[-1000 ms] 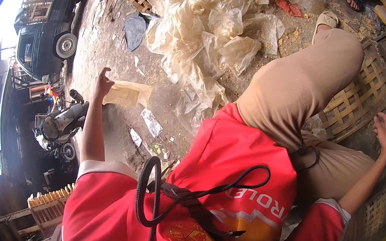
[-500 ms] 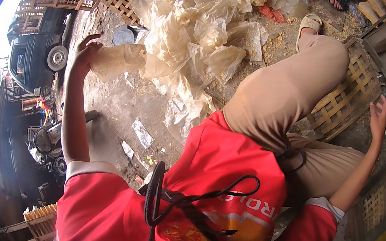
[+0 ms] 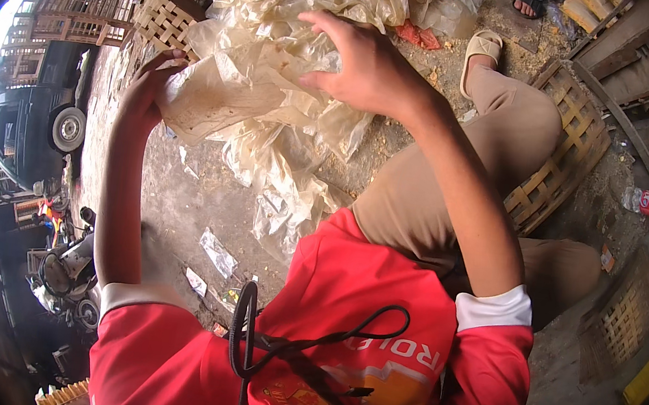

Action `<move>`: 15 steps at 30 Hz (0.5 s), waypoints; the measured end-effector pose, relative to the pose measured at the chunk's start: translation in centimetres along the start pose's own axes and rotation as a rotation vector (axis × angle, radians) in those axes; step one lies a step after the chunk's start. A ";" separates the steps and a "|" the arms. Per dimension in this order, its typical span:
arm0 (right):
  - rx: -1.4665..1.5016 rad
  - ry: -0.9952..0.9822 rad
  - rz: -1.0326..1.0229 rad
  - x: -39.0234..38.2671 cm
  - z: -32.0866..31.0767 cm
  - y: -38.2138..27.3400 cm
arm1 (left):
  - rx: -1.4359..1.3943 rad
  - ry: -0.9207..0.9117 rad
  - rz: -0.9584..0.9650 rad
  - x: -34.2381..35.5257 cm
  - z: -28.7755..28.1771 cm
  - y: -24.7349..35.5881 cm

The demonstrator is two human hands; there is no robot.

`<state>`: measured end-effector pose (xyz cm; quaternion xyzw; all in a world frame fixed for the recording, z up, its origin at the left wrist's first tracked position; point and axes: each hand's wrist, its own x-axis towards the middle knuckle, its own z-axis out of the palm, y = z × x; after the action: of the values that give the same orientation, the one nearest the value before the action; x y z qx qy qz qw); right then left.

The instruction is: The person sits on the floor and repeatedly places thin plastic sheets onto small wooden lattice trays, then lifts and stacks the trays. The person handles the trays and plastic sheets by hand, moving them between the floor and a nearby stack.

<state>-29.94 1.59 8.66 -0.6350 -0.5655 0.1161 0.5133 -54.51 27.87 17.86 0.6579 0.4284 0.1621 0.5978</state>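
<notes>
My left hand (image 3: 151,88) is closed on the edge of a cloudy, yellowish plastic sheet (image 3: 220,94), which hangs out toward the right. Over the heap, my right hand (image 3: 363,68) reaches in with thumb and fingers apart and holds nothing. Below and beyond it lies a big crumpled pile of similar plastic sheets (image 3: 264,162), spread on the dirty ground. The held sheet overlaps the pile, so where one ends and the other begins is hard to make out.
A woven basket (image 3: 165,13) stands at the far left of the pile, and another woven basket (image 3: 570,141) lies beside my leg. A plastic bottle (image 3: 648,202) is at the right. A dark truck (image 3: 34,107) is parked at left; a sandalled foot (image 3: 528,4) shows at the top.
My right hand has swung from beside the basket on the right to above the plastic pile. My left hand still grips the sheet. The view has shifted slightly.
</notes>
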 end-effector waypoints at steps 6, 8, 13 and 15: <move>0.300 0.003 -0.028 1.9 5.2 1.3 | 0.103 -0.155 -0.113 -0.8 2.0 -0.9; 0.346 -0.053 0.103 1.6 6.0 1.7 | 0.495 -0.067 0.190 -0.9 2.1 -2.2; 0.323 0.034 0.108 0.7 7.3 2.5 | 0.966 0.014 0.707 -5.6 11.0 -2.1; 0.304 0.076 0.081 0.6 7.4 2.2 | 1.087 -0.035 0.788 -6.7 13.7 -2.4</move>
<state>-33.81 6.31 3.94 -0.5763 -0.4956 0.1968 0.6193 -49.37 13.70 14.45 0.9751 0.1673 0.1188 0.0844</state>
